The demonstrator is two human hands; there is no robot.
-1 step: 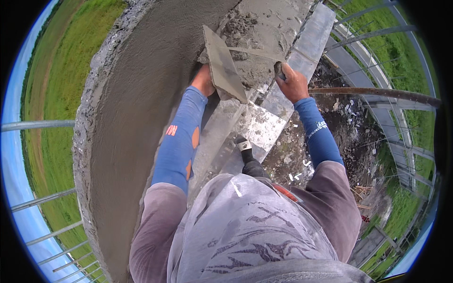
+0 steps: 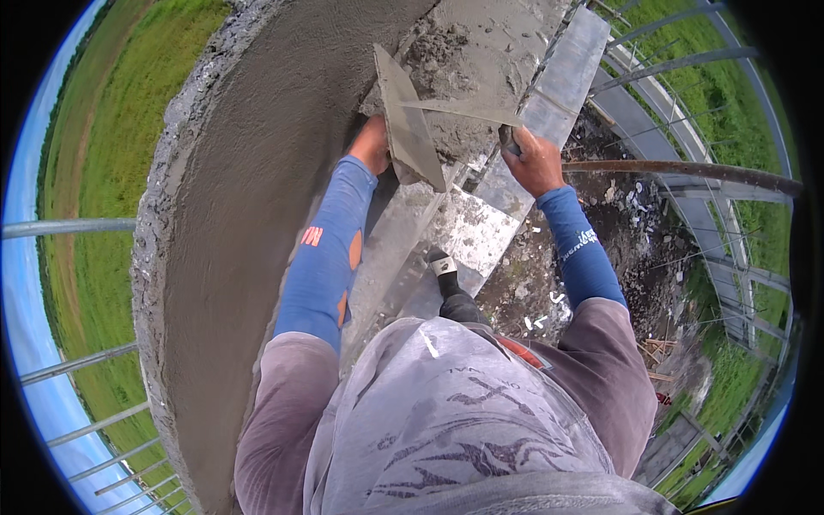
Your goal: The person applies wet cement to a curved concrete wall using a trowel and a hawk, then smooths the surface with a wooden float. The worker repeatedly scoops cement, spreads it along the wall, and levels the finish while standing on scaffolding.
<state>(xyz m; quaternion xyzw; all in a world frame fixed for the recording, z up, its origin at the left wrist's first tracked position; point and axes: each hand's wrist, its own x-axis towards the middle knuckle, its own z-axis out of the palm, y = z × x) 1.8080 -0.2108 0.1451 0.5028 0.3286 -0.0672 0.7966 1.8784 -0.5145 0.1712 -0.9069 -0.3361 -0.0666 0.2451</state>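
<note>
My left hand [image 2: 371,146] is closed behind a flat rectangular plasterer's float [image 2: 409,129], tilted steeply; the float hides the fingertips and any handle. A grey film of mortar coats its visible face. My right hand [image 2: 536,163] is wrapped round the handle of a pointed trowel [image 2: 468,112]. The trowel's thin blade reaches left, its tip against or just in front of the float's face. Wet mortar [image 2: 442,51] lies in a rough heap on the ledge beyond both tools. To the left of my left hand curves a wall coated with smooth grey plaster [image 2: 249,172].
Metal planks [image 2: 571,60] run along the right of the ledge, one splashed with mortar [image 2: 476,227]. My foot [image 2: 444,262] stands on the planking. Debris-strewn ground [image 2: 592,232] lies below on the right. A rusty bar [image 2: 678,167] and metal rails [image 2: 69,227] jut out at the sides.
The trowel blade has slid a little left and nearer across the float. The float has turned to a narrower, more edge-on angle. Both hands have barely shifted.
</note>
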